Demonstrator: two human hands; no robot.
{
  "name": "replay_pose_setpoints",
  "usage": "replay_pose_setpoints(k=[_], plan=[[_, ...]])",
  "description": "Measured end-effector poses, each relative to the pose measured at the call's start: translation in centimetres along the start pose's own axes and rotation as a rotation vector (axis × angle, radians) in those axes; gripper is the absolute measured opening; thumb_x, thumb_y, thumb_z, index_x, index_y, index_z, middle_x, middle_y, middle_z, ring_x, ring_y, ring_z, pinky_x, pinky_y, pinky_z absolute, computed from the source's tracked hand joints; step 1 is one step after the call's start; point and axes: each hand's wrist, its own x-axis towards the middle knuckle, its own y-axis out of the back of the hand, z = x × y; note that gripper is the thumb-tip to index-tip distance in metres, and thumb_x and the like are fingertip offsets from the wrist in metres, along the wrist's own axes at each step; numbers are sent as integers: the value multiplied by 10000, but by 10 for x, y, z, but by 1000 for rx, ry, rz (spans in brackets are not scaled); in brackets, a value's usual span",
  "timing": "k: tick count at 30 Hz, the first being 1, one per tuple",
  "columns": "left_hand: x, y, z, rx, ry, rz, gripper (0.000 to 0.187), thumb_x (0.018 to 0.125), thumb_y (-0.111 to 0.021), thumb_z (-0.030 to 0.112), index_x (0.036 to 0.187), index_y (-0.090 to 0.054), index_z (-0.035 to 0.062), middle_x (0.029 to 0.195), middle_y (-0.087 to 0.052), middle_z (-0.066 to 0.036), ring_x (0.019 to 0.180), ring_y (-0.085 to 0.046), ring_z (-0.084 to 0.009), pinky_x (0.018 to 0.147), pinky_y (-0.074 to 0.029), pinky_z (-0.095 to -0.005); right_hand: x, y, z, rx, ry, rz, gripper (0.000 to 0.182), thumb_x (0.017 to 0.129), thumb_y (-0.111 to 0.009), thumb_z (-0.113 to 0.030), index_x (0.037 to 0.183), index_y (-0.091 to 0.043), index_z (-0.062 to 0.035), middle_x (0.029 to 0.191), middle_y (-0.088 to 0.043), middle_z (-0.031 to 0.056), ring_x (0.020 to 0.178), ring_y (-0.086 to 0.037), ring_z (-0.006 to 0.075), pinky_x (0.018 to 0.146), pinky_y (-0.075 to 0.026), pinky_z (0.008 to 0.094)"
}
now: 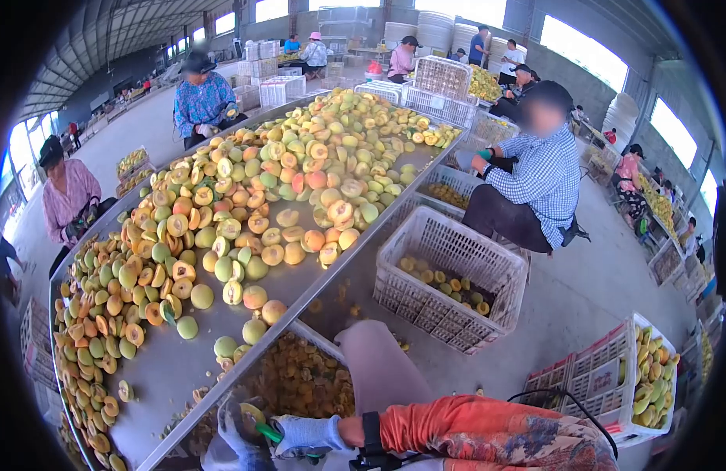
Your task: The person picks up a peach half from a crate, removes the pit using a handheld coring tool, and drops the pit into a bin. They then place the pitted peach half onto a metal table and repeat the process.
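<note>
Low in the view, my right hand (pixel 306 434) wears a pale blue-grey glove and is closed on a green-handled tool (pixel 266 431). Whatever the tool's working end looks like is hidden. My left hand (pixel 231 438), gloved too, is wrapped round a peach (pixel 254 413) close to the tool. Both hands are beside the edge of a metal table (pixel 155 388). Under and behind them is a crate of peach scraps or pits (pixel 306 377). Whole and halved peaches (pixel 182 271) are heaped along the table.
A white crate (pixel 449 302) with some peach halves stands on the floor ahead right. Further right is a crate of cut peaches (pixel 653 385). A person in a checked shirt (pixel 536 180) sits along the table edge. Other people work across the table and farther back.
</note>
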Motion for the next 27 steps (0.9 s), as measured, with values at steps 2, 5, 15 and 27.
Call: replay_pose_setpoints(k=[2,5,15,27], plan=[[-2,-14,8,-239,348,156,319,874,-490,237,1028,-577,-29,936,-610,-148,829,-611,-244,694,-506,-348,-22,5,-30,-79,-60,99,290,720,-635,-169,924,-475,-38,672,-531,114,548,-527,182,477,-413,319],[-2,-15,23,-480,398,181,274,872,-514,147,1059,-574,-44,1039,-594,-121,868,-594,-184,725,-499,-281,-9,0,-24,99,327,219,293,730,-639,-108,972,-484,-46,623,-501,13,453,-479,123,405,-401,290],[16,-14,38,-806,660,140,388,873,-504,274,1162,-497,16,963,-599,-211,713,-626,-279,600,-557,-371,-16,13,-19,397,12,11,541,743,-680,-89,1225,-442,-37,885,-578,38,564,-534,105,482,-460,245],[11,-18,-6,-1030,738,112,470,867,-528,371,1187,-486,30,1088,-593,-157,924,-600,-362,715,-545,-429,-1,12,6,-81,338,212,462,702,-669,-184,1103,-509,-20,964,-585,248,919,-574,386,778,-466,410]])
